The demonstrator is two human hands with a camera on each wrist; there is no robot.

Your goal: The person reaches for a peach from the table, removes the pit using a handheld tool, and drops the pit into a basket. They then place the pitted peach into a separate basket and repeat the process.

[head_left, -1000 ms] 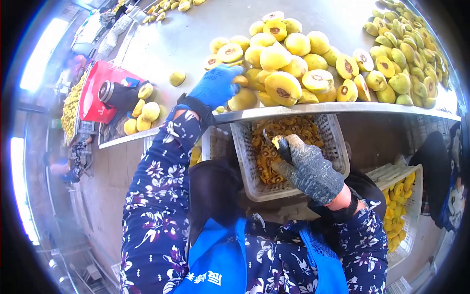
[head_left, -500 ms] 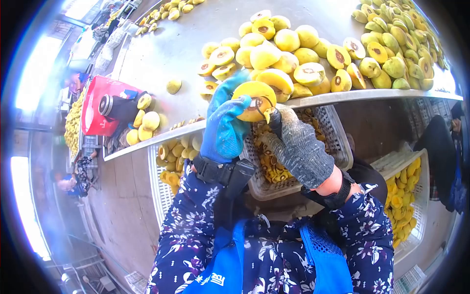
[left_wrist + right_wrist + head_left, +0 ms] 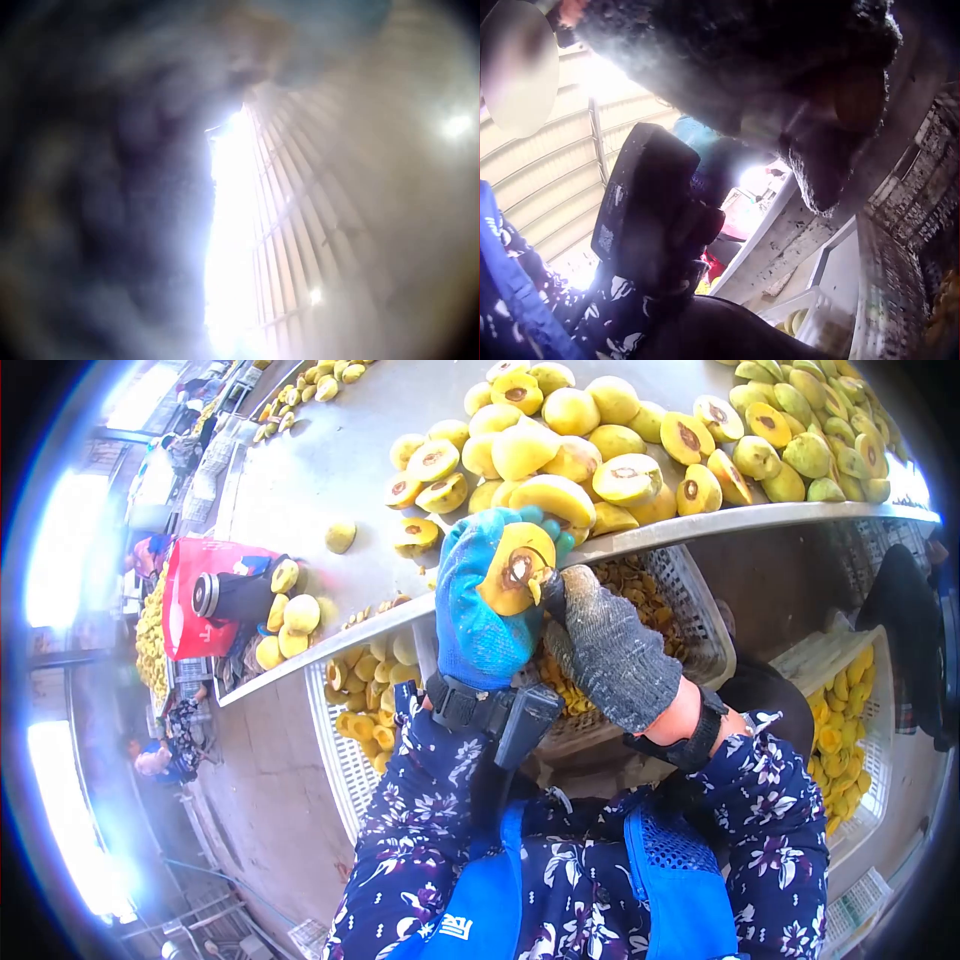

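In the head view my left hand (image 3: 488, 600), in a blue glove, grips a halved yellow fruit (image 3: 518, 568) with its cut face and brown pit cavity turned up. My right hand (image 3: 615, 650), in a grey glove, is curled round a small dark tool (image 3: 552, 590) whose tip meets the fruit's cut face. Only part of that tool shows. In the right wrist view the grey glove (image 3: 735, 67) is dark and close, with the blue glove (image 3: 705, 146) behind it. The left wrist view is too blurred to show the fruit.
Halved fruits (image 3: 525, 448) are piled on the metal table (image 3: 350, 470) beyond its raised edge. Below are a crate of scraps (image 3: 700, 610) and crates of fruit (image 3: 335, 760) at both sides. A red bag (image 3: 190, 630) and dark flask (image 3: 225, 596) stand at left.
My left hand has come back from the pile with a halved fruit and now holds it against the tool in my right hand. Since the middle frame, the fruit has tilted and both hands are closer.
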